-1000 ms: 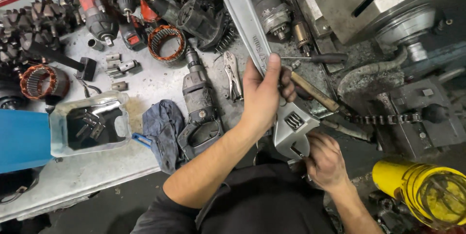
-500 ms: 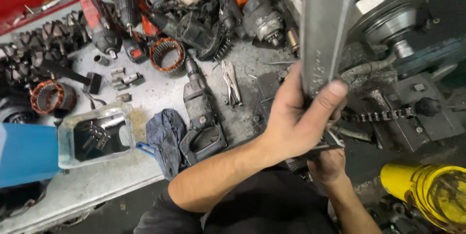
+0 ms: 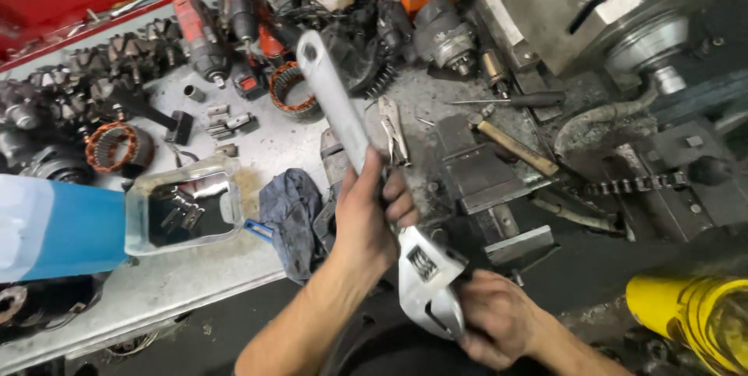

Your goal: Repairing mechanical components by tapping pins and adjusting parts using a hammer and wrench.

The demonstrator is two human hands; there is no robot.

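The surface (image 3: 195,282) is a grey, stained workbench top crowded with tool parts; beyond the left hand lie copper-wound stators (image 3: 292,89), red and orange power drills (image 3: 204,37) and dark motor housings, with a red panel along the far edge. Left of the left hand sit a crumpled dark blue rag (image 3: 290,208) and a clear plastic container (image 3: 183,204) holding small metal pieces, next to a blue and white plastic jug (image 3: 54,228). Right of the left hand stand a dark bench vise (image 3: 483,177), a wooden-handled hammer (image 3: 514,146), a length of roller chain (image 3: 627,186) and heavy grey machinery; a yellow cylindrical object (image 3: 693,317) lies beyond the right hand at the lower right. The large adjustable wrench (image 3: 351,127) is held above the surface. The left hand (image 3: 370,220) is clamped around the middle of its handle, fingers wrapped over the far side. The right hand (image 3: 499,321) is closed against the wrench head (image 3: 428,278), which lies just left of it, fingers touching the jaw end. The long axis of the wrench runs diagonally: the handle end with its hanging hole points away and to the upper left, past the left hand, while the head points down toward the person. Locking pliers (image 3: 393,130) rest on the surface just beyond the left hand.
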